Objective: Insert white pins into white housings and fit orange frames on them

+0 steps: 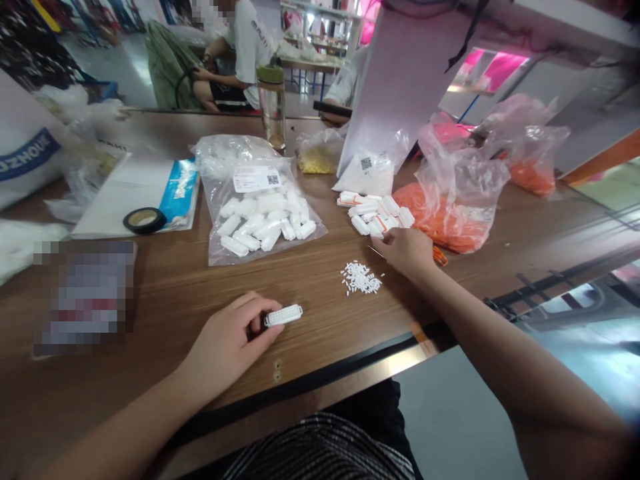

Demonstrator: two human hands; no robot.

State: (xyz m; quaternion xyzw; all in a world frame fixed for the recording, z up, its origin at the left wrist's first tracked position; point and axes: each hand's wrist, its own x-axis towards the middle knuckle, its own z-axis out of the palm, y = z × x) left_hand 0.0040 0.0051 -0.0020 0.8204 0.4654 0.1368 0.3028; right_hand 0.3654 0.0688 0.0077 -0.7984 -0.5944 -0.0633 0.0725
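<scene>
My left hand (226, 337) is closed around one end of a white connector housing (285, 315), its face of small holes turned up. Just above the table, to the right, my right hand (411, 253) has its fingers drawn together around a thin pointed tool (377, 252); most of the tool is hidden in the hand. Beyond those fingertips lies a heap of white connector housings (367, 217), some with orange strips. A small pile of tiny white pegs (361, 279) is spread between my two hands.
A clear bag of white housings (265, 220) lies behind my left hand. Bags of orange parts (465, 230), white pieces (365, 175) and yellow pieces (317, 161) stand farther back, beside a bottle (273, 110). Black tape (145, 220) rests on papers. A person sits beyond the table.
</scene>
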